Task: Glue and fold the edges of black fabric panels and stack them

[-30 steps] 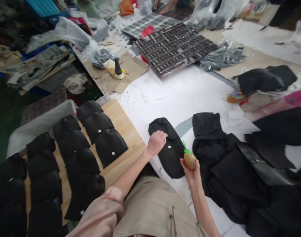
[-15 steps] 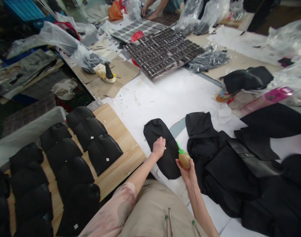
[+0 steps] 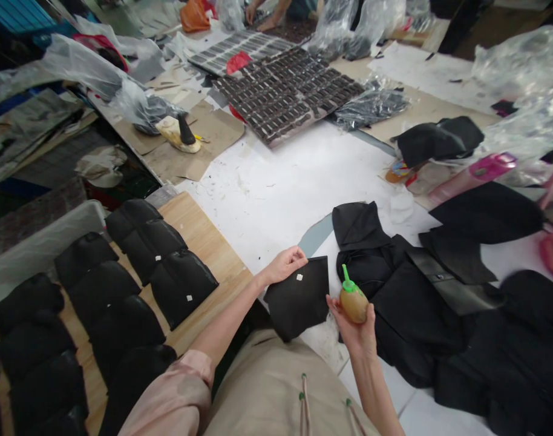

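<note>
A black fabric piece (image 3: 299,306) with a small white tag hangs at the table's front edge, close to my body. My left hand (image 3: 288,264) pinches its top edge near the upper left. In my right hand (image 3: 359,339) is a squeeze bottle (image 3: 353,303) of yellowish-brown contents, its green nozzle pointing up. The right fingertips come close to the piece's right edge; whether they touch it I cannot tell. A pile of black fabric pieces (image 3: 417,309) lies to the right of the bottle.
On my left, a wooden board (image 3: 204,224) bears overlapping rows of black pieces (image 3: 183,284). Farther back lie a tray of small dark parts (image 3: 290,91) and clear plastic bags (image 3: 521,66). A pink bottle (image 3: 476,175) lies at right. Another person's hands (image 3: 271,21) are at the far end.
The black piece, flat and long on the table before, is now lifted, folded shorter and nearer my body. My right hand has moved slightly right and down with the bottle, its nozzle now more upright.
</note>
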Available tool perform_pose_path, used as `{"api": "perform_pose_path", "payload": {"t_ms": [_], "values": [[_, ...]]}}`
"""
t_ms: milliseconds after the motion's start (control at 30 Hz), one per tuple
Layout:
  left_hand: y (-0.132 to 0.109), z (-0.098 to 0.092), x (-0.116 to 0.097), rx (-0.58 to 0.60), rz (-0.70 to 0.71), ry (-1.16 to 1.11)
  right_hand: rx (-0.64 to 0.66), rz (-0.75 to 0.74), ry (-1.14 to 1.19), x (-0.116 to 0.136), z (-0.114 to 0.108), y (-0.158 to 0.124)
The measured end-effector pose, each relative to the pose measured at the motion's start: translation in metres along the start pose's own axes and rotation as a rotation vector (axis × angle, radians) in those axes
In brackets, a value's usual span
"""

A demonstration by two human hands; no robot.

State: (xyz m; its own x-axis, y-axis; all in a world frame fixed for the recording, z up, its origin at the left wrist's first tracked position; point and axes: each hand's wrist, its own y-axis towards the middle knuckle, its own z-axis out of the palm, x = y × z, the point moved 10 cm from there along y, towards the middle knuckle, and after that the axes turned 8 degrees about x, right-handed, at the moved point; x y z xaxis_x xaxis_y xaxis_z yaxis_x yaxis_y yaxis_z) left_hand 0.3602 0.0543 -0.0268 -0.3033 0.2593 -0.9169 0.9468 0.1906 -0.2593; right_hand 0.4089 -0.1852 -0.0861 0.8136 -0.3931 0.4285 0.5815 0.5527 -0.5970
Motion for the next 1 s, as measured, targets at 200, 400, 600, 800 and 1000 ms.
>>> {"api": "perform_pose_path", "payload": {"t_ms": [200, 400, 600, 800, 1000], "values": [[0.037, 0.015, 0.026, 0.268, -0.070, 0.332, -0.049, -0.015, -0.137, 0.009, -0.008, -0.003], [0.053, 0.007, 0.052, 0.195, -0.178, 0.695, -0.013, -0.115, -0.389, 0.019, 0.000, 0.003], [0.024, 0.033, 0.029, -0.066, -0.135, 0.821, -0.077, -0.194, -0.680, 0.039, 0.000, 0.014], [0.011, 0.067, 0.034, -0.140, -0.134, 0.849, -0.113, -0.341, -1.014, 0.062, 0.007, 0.029], [0.015, 0.073, 0.039, -0.165, -0.209, 0.860, -0.053, -0.468, -1.370, 0.069, 0.033, 0.038]]}}
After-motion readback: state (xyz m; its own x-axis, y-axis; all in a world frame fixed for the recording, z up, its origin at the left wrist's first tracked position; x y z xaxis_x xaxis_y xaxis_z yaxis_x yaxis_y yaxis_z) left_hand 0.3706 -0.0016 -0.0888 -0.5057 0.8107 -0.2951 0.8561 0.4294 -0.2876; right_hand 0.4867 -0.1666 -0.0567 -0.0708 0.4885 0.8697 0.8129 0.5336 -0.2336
